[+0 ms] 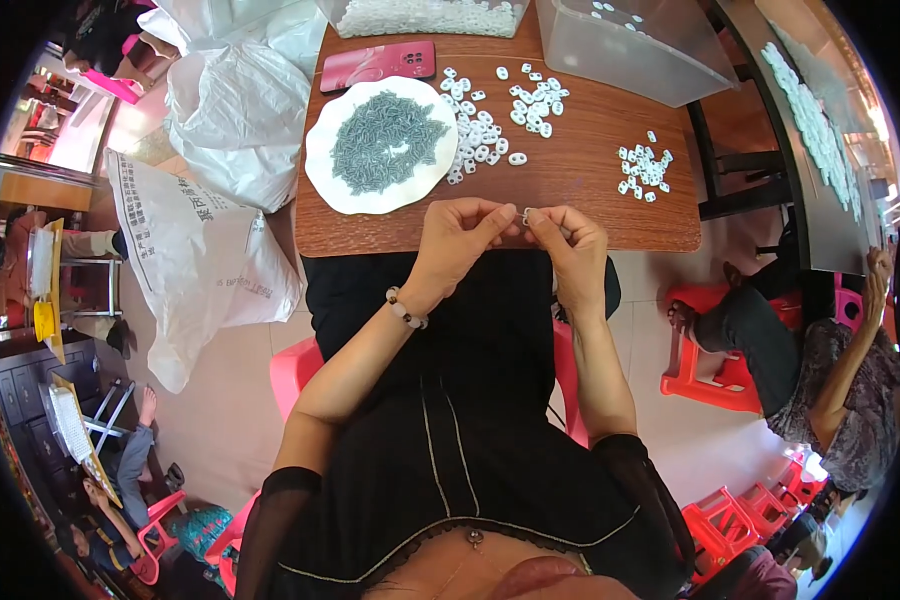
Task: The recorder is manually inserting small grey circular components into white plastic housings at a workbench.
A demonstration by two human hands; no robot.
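Over the table's near edge my left hand (457,243) and my right hand (576,250) meet, fingertips almost touching. A small white piece (526,214) shows at the tips of my right thumb and fingers, which are closed on it. My left thumb and fingers are pinched together against it; whatever they hold is too small to make out. Left of the hands, a white scalloped plate (322,150) carries a heap of thin grey rod-shaped pieces (385,140). Behind my hands lie loose white plastic pieces (478,135) with two holes each.
Further white pieces (644,170) lie on the brown table (590,190). A red phone (378,66), a clear bin (630,60) and a filled clear box (425,18) stand at the back. White sacks (200,240) are left; a person (830,380) sits right, near red stools (730,520).
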